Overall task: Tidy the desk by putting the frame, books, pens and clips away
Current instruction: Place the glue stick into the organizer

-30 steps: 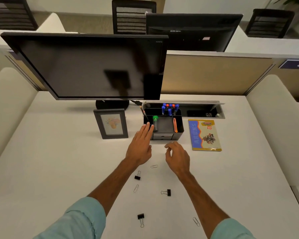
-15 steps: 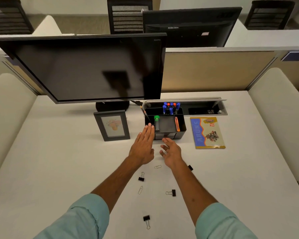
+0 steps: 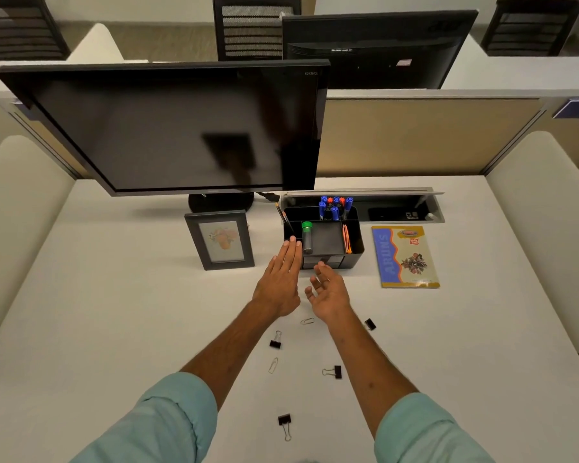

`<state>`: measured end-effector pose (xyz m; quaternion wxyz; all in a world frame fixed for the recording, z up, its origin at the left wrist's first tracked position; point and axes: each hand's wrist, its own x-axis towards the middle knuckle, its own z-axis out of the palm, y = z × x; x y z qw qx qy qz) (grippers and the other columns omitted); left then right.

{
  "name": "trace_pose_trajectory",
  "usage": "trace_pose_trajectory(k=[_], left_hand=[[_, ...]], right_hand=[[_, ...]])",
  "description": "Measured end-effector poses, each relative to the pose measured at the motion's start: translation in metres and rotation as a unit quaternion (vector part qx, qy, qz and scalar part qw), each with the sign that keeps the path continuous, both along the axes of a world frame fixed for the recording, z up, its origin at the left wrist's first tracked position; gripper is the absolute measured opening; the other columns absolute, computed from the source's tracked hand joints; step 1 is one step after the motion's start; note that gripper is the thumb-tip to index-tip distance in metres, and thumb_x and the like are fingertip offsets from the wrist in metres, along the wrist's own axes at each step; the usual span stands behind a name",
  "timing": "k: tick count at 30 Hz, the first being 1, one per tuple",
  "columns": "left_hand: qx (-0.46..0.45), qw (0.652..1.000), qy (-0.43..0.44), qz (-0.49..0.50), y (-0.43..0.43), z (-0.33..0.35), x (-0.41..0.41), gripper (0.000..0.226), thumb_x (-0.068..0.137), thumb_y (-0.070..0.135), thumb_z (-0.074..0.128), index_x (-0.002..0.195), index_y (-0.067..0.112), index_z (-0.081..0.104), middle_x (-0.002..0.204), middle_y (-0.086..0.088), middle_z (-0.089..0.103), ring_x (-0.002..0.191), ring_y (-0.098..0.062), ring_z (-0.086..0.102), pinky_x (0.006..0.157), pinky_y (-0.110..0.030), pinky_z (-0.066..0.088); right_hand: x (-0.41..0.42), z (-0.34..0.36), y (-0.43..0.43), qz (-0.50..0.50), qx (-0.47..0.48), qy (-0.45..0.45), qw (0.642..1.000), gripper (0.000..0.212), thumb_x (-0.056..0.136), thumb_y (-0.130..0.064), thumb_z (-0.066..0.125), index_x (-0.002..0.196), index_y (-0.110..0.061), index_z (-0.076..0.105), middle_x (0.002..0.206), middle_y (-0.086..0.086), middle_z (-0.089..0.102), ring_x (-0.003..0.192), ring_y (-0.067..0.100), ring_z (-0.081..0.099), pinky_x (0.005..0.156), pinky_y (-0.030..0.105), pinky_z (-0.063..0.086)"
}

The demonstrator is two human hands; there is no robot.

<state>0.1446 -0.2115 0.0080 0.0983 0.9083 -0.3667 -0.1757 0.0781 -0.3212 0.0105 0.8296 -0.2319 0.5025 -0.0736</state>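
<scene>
1. While the left hand (image 3: 281,279) lies flat with straight fingers, its tips touching the black organizer (image 3: 354,259) at the left front corner, the right hand (image 3: 330,294) hovers just before the drawers, fingers loosely curled, holding nothing.
2. Pens (image 3: 335,205) stand in the organizer's back compartment.
3. A picture frame (image 3: 222,240) stands upright just left of it; a book (image 3: 405,257) lies flat to its right.
4. Binder clips (image 3: 275,342) and paper clips (image 3: 307,321) lie scattered on the desk (image 3: 114,312) around both forearms.
5. A dark monitor (image 3: 181,128) stands behind.

"ARUNS" on the book (image 3: 405,257)
</scene>
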Motion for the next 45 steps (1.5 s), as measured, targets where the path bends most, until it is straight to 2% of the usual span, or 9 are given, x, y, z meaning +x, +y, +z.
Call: trace_pose_trajectory(k=[5, 8, 12, 17, 26, 32, 36, 45], left_hand=[[-0.004, 1.000, -0.001, -0.001, 0.000, 0.001, 0.001, 0.104, 0.094, 0.005, 0.058, 0.164, 0.014, -0.019, 0.170, -0.005, -0.031, 0.159, -0.025, -0.023, 0.133, -0.043, 0.004], [-0.006, 1.000, -0.001, -0.007, 0.001, 0.001, 0.002, 0.106, 0.093, 0.004, 0.058, 0.164, 0.014, -0.018, 0.170, -0.005, -0.030, 0.159, -0.025, -0.023, 0.133, -0.043, 0.006], [-0.010, 1.000, 0.001, -0.005, 0.002, 0.001, 0.002, 0.106, 0.093, 0.003, 0.059, 0.164, 0.014, -0.019, 0.170, -0.005, -0.030, 0.159, -0.025, -0.022, 0.133, -0.045, 0.008], [-0.019, 1.000, -0.004, 0.000, 0.002, -0.002, 0.000, 0.108, 0.091, 0.003, 0.059, 0.164, 0.014, -0.020, 0.170, -0.006, -0.032, 0.159, -0.025, -0.023, 0.133, -0.045, 0.009], [-0.023, 1.000, 0.001, 0.004, 0.001, 0.000, -0.001, 0.106, 0.092, 0.003, 0.059, 0.164, 0.013, -0.018, 0.170, -0.007, -0.030, 0.160, -0.026, -0.022, 0.133, -0.044, 0.009], [-0.025, 1.000, 0.002, 0.006, 0.000, 0.000, 0.000, 0.105, 0.093, 0.003, 0.059, 0.164, 0.013, -0.017, 0.171, -0.006, -0.029, 0.160, -0.026, -0.022, 0.133, -0.045, 0.010], [-0.026, 1.000, -0.003, 0.002, 0.001, 0.000, -0.001, 0.105, 0.092, 0.001, 0.058, 0.164, 0.013, -0.017, 0.171, -0.007, -0.029, 0.160, -0.026, -0.022, 0.133, -0.045, 0.010], [-0.026, 0.999, 0.019, -0.002, 0.000, 0.002, 0.001, 0.103, 0.092, -0.002, 0.054, 0.165, 0.013, -0.017, 0.171, -0.006, -0.029, 0.160, -0.025, -0.022, 0.132, -0.047, 0.010]], right_hand=[[-0.005, -0.004, -0.004, 0.026, -0.021, 0.004, 0.999, 0.049, 0.091, -0.042, 0.079, 0.131, -0.015, 0.069, 0.129, 0.005, 0.068, 0.118, 0.026, 0.058, 0.100, 0.045, 0.048], [-0.008, -0.005, -0.007, 0.036, -0.032, 0.019, 0.999, 0.052, 0.090, -0.048, 0.079, 0.129, -0.015, 0.070, 0.127, 0.004, 0.068, 0.120, 0.027, 0.058, 0.103, 0.046, 0.048], [-0.012, -0.006, -0.008, 0.051, -0.040, 0.038, 0.997, 0.049, 0.090, -0.043, 0.080, 0.127, -0.013, 0.071, 0.126, 0.004, 0.069, 0.112, 0.025, 0.060, 0.096, 0.043, 0.050], [-0.024, -0.007, -0.005, 0.054, -0.042, 0.042, 0.997, 0.042, 0.091, -0.042, 0.079, 0.123, -0.015, 0.075, 0.113, 0.002, 0.071, 0.097, 0.022, 0.059, 0.084, 0.040, 0.048], [-0.045, -0.015, 0.001, 0.061, -0.038, 0.042, 0.997, 0.046, 0.090, -0.041, 0.080, 0.126, -0.014, 0.074, 0.109, 0.002, 0.070, 0.094, 0.020, 0.059, 0.082, 0.039, 0.048], [-0.052, -0.018, 0.002, 0.056, -0.032, 0.047, 0.997, 0.040, 0.089, -0.041, 0.081, 0.120, -0.015, 0.075, 0.109, 0.001, 0.071, 0.092, 0.020, 0.059, 0.083, 0.039, 0.048], [-0.056, -0.020, 0.004, 0.049, -0.032, 0.048, 0.997, 0.043, 0.089, -0.041, 0.081, 0.123, -0.015, 0.075, 0.109, 0.001, 0.072, 0.091, 0.019, 0.060, 0.082, 0.038, 0.049], [-0.061, -0.019, 0.001, 0.064, -0.053, 0.047, 0.995, 0.043, 0.087, -0.041, 0.083, 0.116, -0.010, 0.076, 0.106, 0.004, 0.073, 0.091, 0.022, 0.061, 0.081, 0.040, 0.051]])
